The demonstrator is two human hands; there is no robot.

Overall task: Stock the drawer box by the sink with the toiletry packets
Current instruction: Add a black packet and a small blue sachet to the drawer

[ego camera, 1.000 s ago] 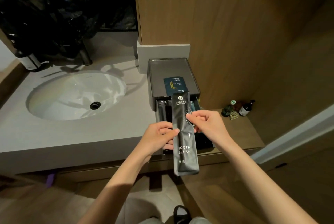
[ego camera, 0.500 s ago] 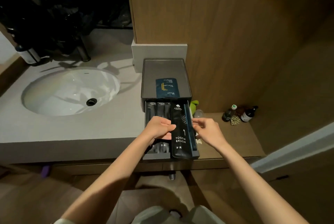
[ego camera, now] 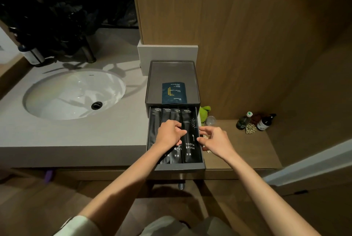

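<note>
Left hand (ego camera: 169, 134) covers the left packets' (ego camera: 176, 154) labels for us. We can't read the bottles (ego camera: 263, 123); drawer (ego camera: 180, 166) rear hidden under box (ego camera: 171, 72).

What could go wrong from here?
1. The rightmost toothbrush packet sits tight against the drawer's right wall; if its edge rides up, it may snag on closing.
2. The shower cap packet lies at the box's top front edge; a bump might drop it into the drawer.

A pale sleeve (ego camera: 75, 223) is worn, ending at the left elbow; pale clothing (ego camera: 167, 225) is seen below.
</note>
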